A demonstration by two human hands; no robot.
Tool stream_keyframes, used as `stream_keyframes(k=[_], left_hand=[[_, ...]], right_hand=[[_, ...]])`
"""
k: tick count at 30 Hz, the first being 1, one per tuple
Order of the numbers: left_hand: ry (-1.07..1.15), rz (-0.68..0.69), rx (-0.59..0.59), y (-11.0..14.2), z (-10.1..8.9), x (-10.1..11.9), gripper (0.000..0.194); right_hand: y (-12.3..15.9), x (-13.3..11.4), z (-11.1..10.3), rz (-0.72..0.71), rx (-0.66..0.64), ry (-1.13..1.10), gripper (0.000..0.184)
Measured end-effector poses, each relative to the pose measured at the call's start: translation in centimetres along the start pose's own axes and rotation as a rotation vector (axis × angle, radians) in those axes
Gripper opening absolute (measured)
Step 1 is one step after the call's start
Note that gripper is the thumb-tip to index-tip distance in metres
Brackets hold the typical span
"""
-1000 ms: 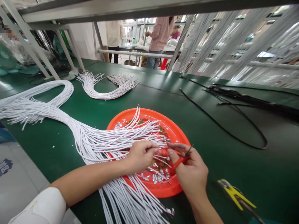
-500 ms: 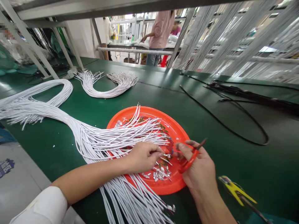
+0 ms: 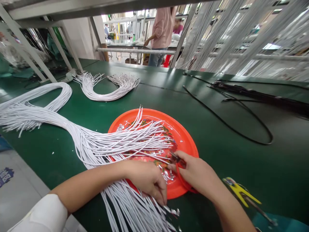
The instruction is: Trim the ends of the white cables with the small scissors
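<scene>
Near the middle of the head view, a red-orange tray with a printed pattern rests on a green table; take it as the centre of a clock, with twelve at the far side. White cables sweep in from nine o'clock, their loose ends fanned across the tray, and foil scraps lie among them towards five. The right hand reaches in from four o'clock, its fingers clamped on a red-handled tool whose dark metal end is close to the cable tips; whether its thumb also touches a cable, I cannot tell. At six o'clock the left hand is bent downward with fingers curled close together, just above a lower spread of white cable ends; whether they pinch one of these is hidden. Well apart from the tray at four lies a yellow-handled tool, and at two a bunch of black cables with one long loop. A curved white bundle rests at eleven, a looped white bundle at ten. Beyond the table, towards twelve, stands a person in a pink top.
</scene>
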State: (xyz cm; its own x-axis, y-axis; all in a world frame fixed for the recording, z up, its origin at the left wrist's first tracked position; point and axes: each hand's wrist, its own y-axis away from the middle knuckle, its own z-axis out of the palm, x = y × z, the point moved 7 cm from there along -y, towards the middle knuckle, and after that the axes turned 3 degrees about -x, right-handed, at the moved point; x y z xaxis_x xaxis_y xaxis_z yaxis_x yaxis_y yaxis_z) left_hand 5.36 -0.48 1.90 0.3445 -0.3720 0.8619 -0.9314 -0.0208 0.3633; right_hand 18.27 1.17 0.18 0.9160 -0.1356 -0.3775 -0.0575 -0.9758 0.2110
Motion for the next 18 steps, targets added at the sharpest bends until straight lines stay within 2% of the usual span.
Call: stream_keyframes(k=[1,3,5,6,7,10,11,12,13,15,18], left_hand=[[-0.071,0.05,0.031,0.0,-0.1,0.4,0.003],[-0.2,0.136,0.116,-0.1,-0.3,0.8,0.011],[-0.222,0.155,0.174,-0.4,-0.3,0.6,0.014],[-0.202,0.15,0.242,-0.5,-0.6,0.3,0.013],[-0.195,0.139,0.363,-0.5,-1.3,0.1,0.014],[-0.277,0.112,0.869,1.2,-3.8,0.1,0.02],[-0.308,0.126,0.992,1.9,-4.2,0.3,0.021],[-0.317,0.154,1.055,2.2,-4.4,0.5,0.022],[-0.297,0.184,1.07,2.3,-4.5,0.6,0.025],[-0.182,0.209,1.024,2.0,-4.5,0.3,0.028],[0.0,0.161,0.994,1.7,-4.6,-0.4,0.027]], right_hand=[[0.1,-0.2,0.2,-0.02,-0.012,0.044,0.013],[0.2,-0.4,0.3,-0.048,0.001,0.086,0.017],[0.2,-0.4,-0.2,-0.059,0.045,0.058,0.02],[0.2,-0.4,-0.7,-0.055,0.082,0.027,0.021],[0.3,-0.3,-1.3,-0.048,0.129,-0.011,0.022],[0.9,-0.5,-3.2,-0.055,0.288,-0.122,0.025],[1.2,-0.8,-3.7,-0.075,0.332,-0.152,0.025],[1.5,-1.1,-4.1,-0.104,0.366,-0.175,0.024],[1.9,-1.5,-4.4,-0.137,0.392,-0.193,0.023],[2.5,-2.4,-4.7,-0.203,0.431,-0.224,0.019],[3.2,-3.3,-5.0,-0.245,0.477,-0.284,0.015]])
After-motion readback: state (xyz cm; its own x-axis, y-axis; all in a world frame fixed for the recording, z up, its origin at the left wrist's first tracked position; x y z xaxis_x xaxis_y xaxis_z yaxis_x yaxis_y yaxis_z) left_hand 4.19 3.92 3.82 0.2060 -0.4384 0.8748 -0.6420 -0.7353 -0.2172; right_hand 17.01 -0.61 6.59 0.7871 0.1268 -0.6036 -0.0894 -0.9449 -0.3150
